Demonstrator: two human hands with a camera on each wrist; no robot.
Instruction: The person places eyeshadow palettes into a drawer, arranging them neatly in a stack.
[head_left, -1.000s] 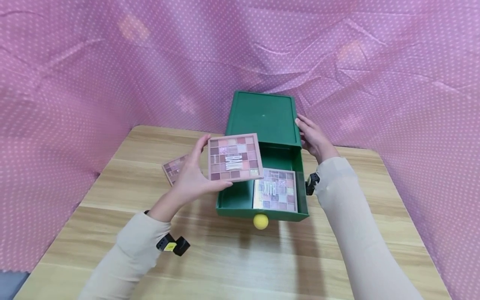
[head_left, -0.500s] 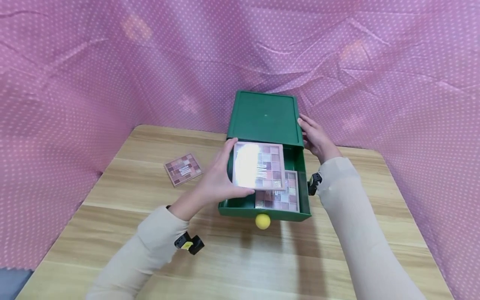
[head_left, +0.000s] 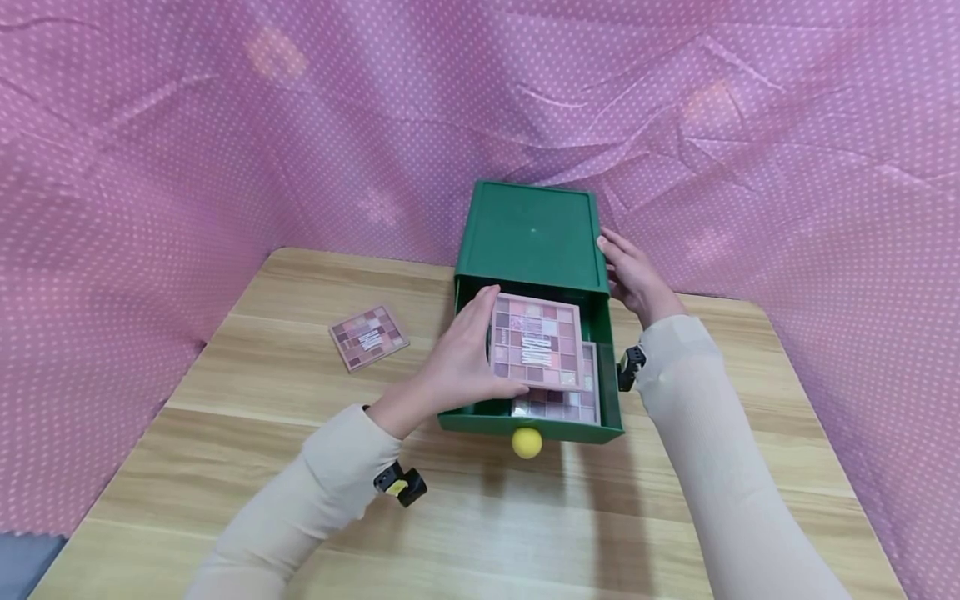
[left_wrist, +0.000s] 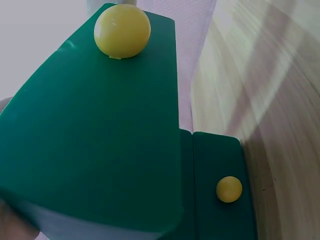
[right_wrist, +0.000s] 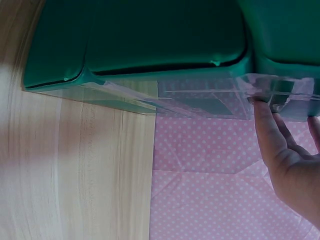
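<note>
My left hand (head_left: 463,357) pinches an eyeshadow palette (head_left: 536,340) by its left side, thumb at the near corner and fingers at the far one. The palette is over the pulled-out top drawer (head_left: 558,431) of a green drawer unit (head_left: 534,233). It overlaps a second palette (head_left: 558,408) lying in that drawer on the right. My right hand (head_left: 636,277) rests its fairly straight fingers on the unit's right side; fingertips meet the clear side wall in the right wrist view. The yellow knob (left_wrist: 122,31) of the drawer front fills much of the left wrist view.
A third palette (head_left: 369,337) lies on the wooden table (head_left: 480,533), left of the unit. A lower drawer with its own yellow knob (left_wrist: 229,189) sits pushed in below. Pink dotted cloth (head_left: 375,125) hangs behind and at both sides.
My left hand has carried the palette rightward from the drawer's left edge to over the drawer, uncovering the palette on the table. The right hand stays on the unit's side.
</note>
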